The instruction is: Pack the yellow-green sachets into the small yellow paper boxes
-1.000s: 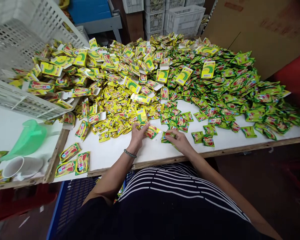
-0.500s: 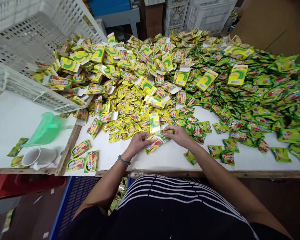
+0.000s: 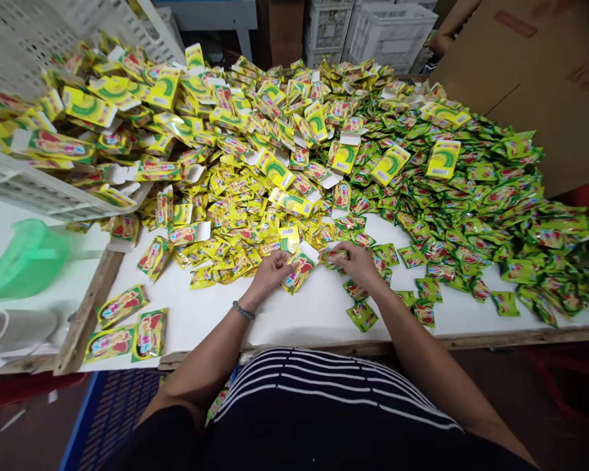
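My left hand (image 3: pixel 271 275), with a beaded bracelet at the wrist, pinches a small yellow-green box (image 3: pixel 300 269) whose white flap stands open at the upper right. Just right of the box, my right hand (image 3: pixel 356 263) is closed on a small green packet (image 3: pixel 337 256), mostly covered by the fingers. Behind the hands lies a heap of yellow packets (image 3: pixel 240 242), with more boxes (image 3: pixel 275 169) scattered over it. Green packets (image 3: pixel 451 216) are piled to the right. Beside my right forearm a single green packet (image 3: pixel 362 316) rests on the white tabletop (image 3: pixel 319 320).
Three flat boxes (image 3: pixel 150 333) lie at the front left. Further left are a white basket (image 3: pixel 53 190) holding boxes, a green scoop (image 3: pixel 24 258) and a white mug (image 3: pixel 19 330). At the back right, another person's arm (image 3: pixel 454 26) shows beside a cardboard sheet (image 3: pixel 535 85).
The view has shifted. The box in my left hand has tilted more upright, with its flap now up. My right hand has moved slightly away from the box. Another person's arm has appeared at the back.
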Available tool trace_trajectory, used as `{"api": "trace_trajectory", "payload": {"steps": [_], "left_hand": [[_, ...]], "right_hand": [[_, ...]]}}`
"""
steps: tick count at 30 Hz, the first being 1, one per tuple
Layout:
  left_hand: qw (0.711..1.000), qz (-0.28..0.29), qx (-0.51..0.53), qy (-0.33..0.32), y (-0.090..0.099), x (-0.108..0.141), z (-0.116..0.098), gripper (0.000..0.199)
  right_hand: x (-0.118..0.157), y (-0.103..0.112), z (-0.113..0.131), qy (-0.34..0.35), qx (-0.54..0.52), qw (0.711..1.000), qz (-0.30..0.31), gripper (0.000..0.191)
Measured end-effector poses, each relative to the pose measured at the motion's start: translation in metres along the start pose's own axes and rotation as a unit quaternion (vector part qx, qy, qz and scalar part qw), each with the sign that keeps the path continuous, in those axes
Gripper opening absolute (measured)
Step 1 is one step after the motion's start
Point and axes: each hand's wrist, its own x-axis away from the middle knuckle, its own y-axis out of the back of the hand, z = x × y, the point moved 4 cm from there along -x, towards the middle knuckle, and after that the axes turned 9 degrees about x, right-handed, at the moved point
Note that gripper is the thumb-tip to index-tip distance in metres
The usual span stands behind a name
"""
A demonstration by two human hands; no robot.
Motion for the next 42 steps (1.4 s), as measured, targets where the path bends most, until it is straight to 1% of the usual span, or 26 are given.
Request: {"api": "trace_trajectory", "payload": {"steps": [2, 3, 5, 7, 11, 13, 15, 17, 20, 22, 23, 24, 25, 27, 29, 30, 32, 33, 34, 35, 36, 37, 38, 40, 42], "left_hand": [[1.0, 0.03, -0.001, 0.004, -0.006, 0.004, 0.0, 0.044], [0.999, 0.042, 0.009, 0.006, -0.008, 0.006, -0.001, 0.045], [0.997, 0.056, 0.04, 0.014, -0.012, 0.008, -0.002, 0.046], [0.996, 0.056, 0.072, 0.023, -0.013, 0.008, 0.0, 0.047], [0.994, 0.069, 0.079, 0.041, -0.013, 0.008, 0.01, 0.046], [0.992, 0.077, 0.082, 0.06, -0.016, 0.008, 0.015, 0.044], [0.988, 0.064, 0.107, 0.086, -0.017, 0.009, 0.017, 0.047], [0.983, 0.042, 0.143, 0.107, -0.018, 0.009, 0.015, 0.05], [0.976, 0.013, 0.185, 0.114, -0.015, 0.01, 0.007, 0.053], [0.974, 0.0, 0.196, 0.117, -0.013, 0.01, 0.004, 0.052], [0.972, -0.005, 0.2, 0.121, -0.011, 0.011, 0.004, 0.052], [0.971, -0.007, 0.203, 0.126, -0.01, 0.012, 0.004, 0.051], [0.97, -0.007, 0.208, 0.13, -0.009, 0.013, 0.005, 0.05], [0.966, -0.009, 0.218, 0.137, -0.009, 0.015, 0.007, 0.047], [0.965, -0.019, 0.223, 0.14, -0.009, 0.017, 0.009, 0.046], [0.965, -0.026, 0.221, 0.136, -0.009, 0.017, 0.01, 0.046], [0.969, -0.038, 0.21, 0.121, -0.009, 0.017, 0.009, 0.048], [0.972, -0.042, 0.202, 0.113, -0.009, 0.016, 0.009, 0.049], [0.974, -0.047, 0.194, 0.108, -0.009, 0.016, 0.009, 0.049], [0.975, -0.052, 0.189, 0.107, -0.008, 0.015, 0.01, 0.049], [0.975, -0.06, 0.184, 0.108, -0.007, 0.014, 0.011, 0.048], [0.975, -0.068, 0.182, 0.108, -0.006, 0.013, 0.012, 0.048], [0.975, -0.075, 0.181, 0.106, -0.005, 0.012, 0.012, 0.047], [0.975, -0.084, 0.182, 0.095, -0.002, 0.011, 0.013, 0.047], [0.975, -0.086, 0.183, 0.087, -0.001, 0.01, 0.014, 0.048]], "right_hand": [[0.009, 0.01, 0.0, -0.016, -0.083, 0.995, -0.047, 0.036], [0.01, 0.011, 0.004, -0.008, -0.106, 0.993, -0.056, 0.039], [0.012, 0.006, 0.013, 0.022, -0.115, 0.992, -0.036, 0.037], [0.013, -0.002, 0.02, 0.041, -0.107, 0.993, -0.013, 0.033], [0.02, -0.015, 0.02, 0.07, -0.102, 0.992, 0.02, 0.023], [0.022, -0.018, 0.02, 0.074, -0.097, 0.991, 0.045, 0.02], [0.02, -0.019, 0.021, 0.057, -0.116, 0.99, 0.055, 0.022], [0.016, -0.021, 0.025, 0.036, -0.156, 0.986, 0.037, 0.028], [0.012, -0.025, 0.031, 0.012, -0.201, 0.978, -0.049, 0.035], [0.017, -0.032, 0.034, -0.005, -0.219, 0.971, -0.099, 0.037], [0.02, -0.035, 0.034, -0.009, -0.224, 0.969, -0.107, 0.036], [0.024, -0.038, 0.034, -0.009, -0.221, 0.97, -0.102, 0.035], [0.028, -0.04, 0.034, -0.001, -0.207, 0.975, -0.085, 0.035], [0.03, -0.039, 0.033, 0.033, -0.157, 0.987, -0.031, 0.035], [0.02, -0.029, 0.031, 0.065, -0.115, 0.991, 0.001, 0.038], [0.01, -0.022, 0.029, 0.072, -0.106, 0.992, -0.003, 0.039], [-0.015, -0.005, 0.023, 0.07, -0.072, 0.994, -0.043, 0.038], [-0.029, 0.002, 0.02, 0.071, -0.036, 0.995, -0.063, 0.038], [-0.041, 0.005, 0.018, 0.085, 0.054, 0.993, -0.062, 0.042], [-0.051, 0.004, 0.016, 0.093, 0.135, 0.986, -0.045, 0.047], [-0.057, 0.002, 0.013, 0.1, 0.205, 0.973, -0.031, 0.048], [-0.06, 0.0, 0.01, 0.109, 0.261, 0.959, -0.021, 0.045], [-0.06, -0.003, 0.007, 0.116, 0.294, 0.948, -0.025, 0.038], [-0.052, -0.004, 0.003, 0.13, 0.324, 0.934, -0.072, 0.025], [-0.039, -0.004, 0.002, 0.143, 0.341, 0.92, -0.126, 0.022]]}}
